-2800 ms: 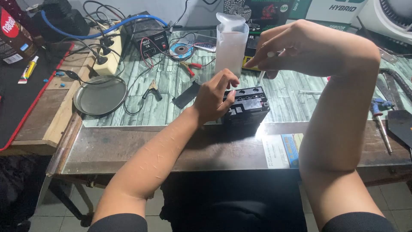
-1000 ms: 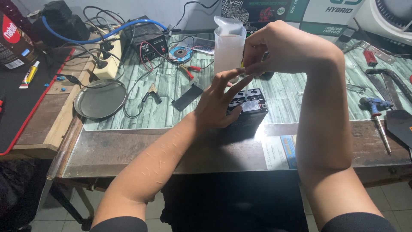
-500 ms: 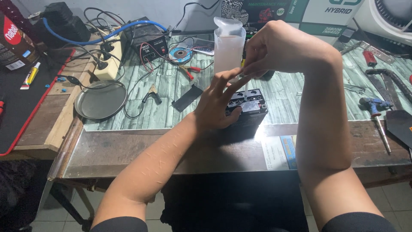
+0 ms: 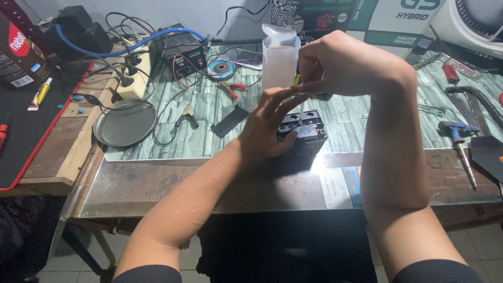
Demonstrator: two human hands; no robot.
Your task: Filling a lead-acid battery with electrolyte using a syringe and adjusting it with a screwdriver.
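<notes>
A small black battery (image 4: pixel 310 132) stands on the green-patterned bench top (image 4: pixel 209 112). My left hand (image 4: pixel 266 128) lies against its left side and top, holding it, with the fingers stretched up towards a thin clear tube (image 4: pixel 303 107). My right hand (image 4: pixel 340 68) pinches that tube from above, its lower end over the battery's top. A translucent plastic bottle (image 4: pixel 279 60) with whitish liquid stands just behind the battery, between my two hands.
A round metal tray (image 4: pixel 124 123) lies at the left, near a black flat strip (image 4: pixel 229 120) and red clip leads (image 4: pixel 234 86). A black power box (image 4: pixel 181 55) with cables sits at the back. A blue-handled screwdriver (image 4: pixel 457 135) and other tools lie at the right.
My right hand has risen and drawn closer to the bottle, holding the tube over the battery. My left fingers have uncurled and stretched upward. Over the last second little has moved.
</notes>
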